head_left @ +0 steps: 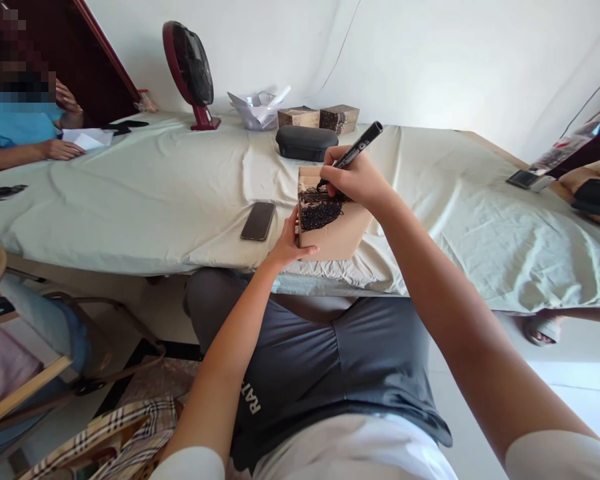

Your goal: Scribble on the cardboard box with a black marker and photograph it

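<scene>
A small brown cardboard box (336, 233) stands near the front edge of the cloth-covered table (170, 193). Black scribbles cover part of its top face. My left hand (289, 245) grips the box's near left corner. My right hand (356, 180) holds a black marker (357, 148), tilted up to the right, with its tip on the scribbled patch.
A dark phone (259, 221) lies left of the box. Behind it are a black case (306, 143), two more small boxes (319, 118), crumpled plastic (258, 109) and a red fan (190, 70). Another person's hands (60, 148) rest at the far left by white paper.
</scene>
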